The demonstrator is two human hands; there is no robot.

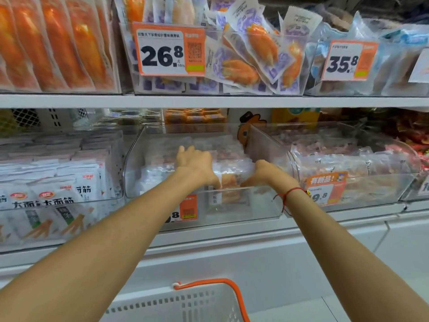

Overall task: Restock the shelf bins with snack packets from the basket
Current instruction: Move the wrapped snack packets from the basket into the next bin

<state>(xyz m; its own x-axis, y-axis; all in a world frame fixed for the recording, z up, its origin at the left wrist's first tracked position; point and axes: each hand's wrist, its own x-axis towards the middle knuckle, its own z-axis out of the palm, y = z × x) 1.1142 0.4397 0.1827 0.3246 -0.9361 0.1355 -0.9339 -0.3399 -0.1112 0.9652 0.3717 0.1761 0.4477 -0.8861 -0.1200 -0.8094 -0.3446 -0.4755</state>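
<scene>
Both arms reach into the clear bin (202, 201) at the middle of the frame, on the lower shelf. The left hand (195, 162) lies flat on the pile of packets inside, fingers stretched forward and relaxed, thumb down by the front wall. The right hand (260, 171) sits just to its right, with a red string (286, 194) round the wrist; its fingers are turned away behind the knuckles, so I cannot tell whether it grips anything. Between the two hands stands a packet (228, 182) with orange contents, upright against the bin's front wall and touching the left thumb. The basket (185, 305), white with an orange handle, sits at the bottom centre of the frame, below the arms; what it holds is out of sight. A price tag (170, 49) reading 26.8 hangs on the upper shelf bin above, and another (348, 60) reading 35.8 shows at the upper right.
</scene>
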